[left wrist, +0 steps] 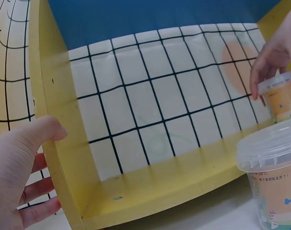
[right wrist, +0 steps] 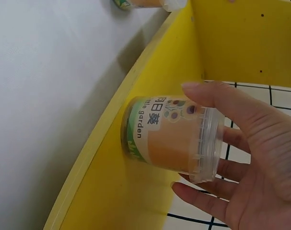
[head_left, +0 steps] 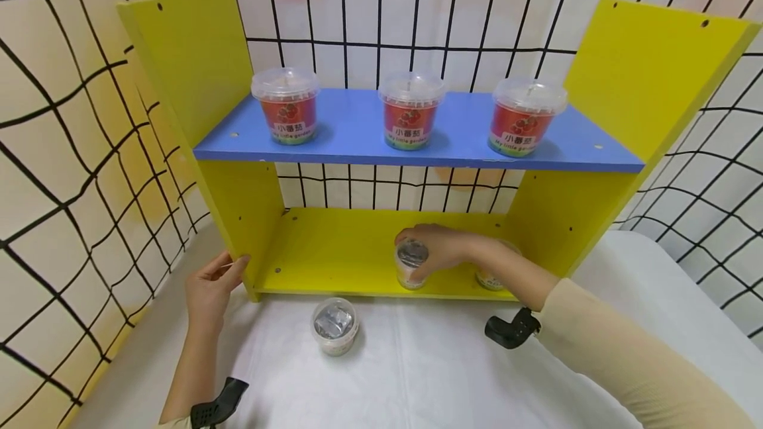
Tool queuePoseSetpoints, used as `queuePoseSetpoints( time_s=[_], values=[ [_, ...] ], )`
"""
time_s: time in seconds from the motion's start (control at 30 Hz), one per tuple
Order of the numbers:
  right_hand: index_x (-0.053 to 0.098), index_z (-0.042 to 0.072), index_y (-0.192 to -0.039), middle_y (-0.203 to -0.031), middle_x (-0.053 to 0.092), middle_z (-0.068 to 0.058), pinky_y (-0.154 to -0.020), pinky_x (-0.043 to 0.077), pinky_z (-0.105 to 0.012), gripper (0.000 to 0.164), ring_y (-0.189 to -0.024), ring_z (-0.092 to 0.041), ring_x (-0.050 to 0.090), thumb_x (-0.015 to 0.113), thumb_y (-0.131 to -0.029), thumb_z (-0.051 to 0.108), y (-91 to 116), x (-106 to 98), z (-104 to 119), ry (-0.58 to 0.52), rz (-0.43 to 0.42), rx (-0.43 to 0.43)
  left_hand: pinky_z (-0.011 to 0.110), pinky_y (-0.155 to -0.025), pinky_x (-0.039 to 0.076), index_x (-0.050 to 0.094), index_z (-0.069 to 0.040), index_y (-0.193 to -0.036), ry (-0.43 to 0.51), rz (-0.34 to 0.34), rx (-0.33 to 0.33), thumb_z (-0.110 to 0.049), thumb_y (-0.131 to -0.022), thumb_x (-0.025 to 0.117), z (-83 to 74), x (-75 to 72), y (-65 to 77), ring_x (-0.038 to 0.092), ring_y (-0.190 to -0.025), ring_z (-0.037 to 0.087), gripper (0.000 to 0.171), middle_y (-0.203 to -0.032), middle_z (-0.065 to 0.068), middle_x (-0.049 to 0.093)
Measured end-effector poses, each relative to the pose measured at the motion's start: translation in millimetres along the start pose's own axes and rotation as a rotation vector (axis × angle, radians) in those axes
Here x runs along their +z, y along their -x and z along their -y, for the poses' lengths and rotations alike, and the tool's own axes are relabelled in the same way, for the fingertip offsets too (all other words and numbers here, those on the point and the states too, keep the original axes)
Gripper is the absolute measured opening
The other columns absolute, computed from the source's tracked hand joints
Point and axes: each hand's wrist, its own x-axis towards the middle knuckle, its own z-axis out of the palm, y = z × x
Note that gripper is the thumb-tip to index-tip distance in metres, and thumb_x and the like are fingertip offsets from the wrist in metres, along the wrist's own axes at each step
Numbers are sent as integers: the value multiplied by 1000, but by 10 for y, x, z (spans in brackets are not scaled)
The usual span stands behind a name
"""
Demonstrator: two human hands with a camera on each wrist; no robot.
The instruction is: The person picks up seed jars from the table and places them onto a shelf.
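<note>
On the yellow bottom board [head_left: 334, 263] of the shelf unit, the right hand [head_left: 444, 250] has its grip closed round an orange-labelled cup [head_left: 410, 263]; thumb and fingers curl about its clear lid end, as the right wrist view [right wrist: 171, 139] shows; the cup stands upright on the board, long axis vertical, lid upward, near the front edge and right of the middle; the label's printed face is turned toward the wrist camera; just right of it, mostly hidden behind the forearm, a second cup [head_left: 491, 278] stands on the same board.

The left hand [head_left: 210, 283] rests against the front edge of the yellow left side panel [head_left: 238, 217]; its fingers are nearly straight, the thumb lying on the panel's edge in the left wrist view [left wrist: 20, 163], so this grip is open and holds nothing.

A third cup [head_left: 335, 326] with a foil-like packet under its clear lid stands upright on the white desk [head_left: 417, 376], just in front of the shelf, between the two hands; three red-labelled cups [head_left: 408, 111] stand upright in a row on the blue upper shelf [head_left: 357, 131], well apart from one another; a black wire grid [head_left: 59, 151] backs the shelf unit.
</note>
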Motion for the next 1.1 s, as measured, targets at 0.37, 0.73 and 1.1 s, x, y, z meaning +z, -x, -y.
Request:
queuePoseSetpoints(
  time_s=[0.37,0.73,1.1],
  values=[
    [47,17,-133,-133,47,-8,-97,42,-46,71,-118,-29,46,75,-73,43,103,-69,-33,39,-108,-73,14,-66,53,61,-4,-119,-8,-1,0,-19,-79,74,14,-3,2,58,-73,3,45,-88,-13,61],
    [57,17,-123,-122,55,0,-90,47,-41,64,-108,-26,51,76,-70,48,223,-169,64,113,-209,-105,12,-66,52,59,-4,-121,-48,-3,4,-20,-80,72,13,4,-8,57,-74,2,46,-87,-15,60],
    [61,26,-111,-115,58,4,-90,47,-36,58,-105,-15,52,74,-65,59,298,-139,240,139,-248,-137,12,-64,52,60,-2,-120,-44,-9,9,-20,-80,73,19,3,-12,57,-73,3,46,-87,-14,59]
  ],
)
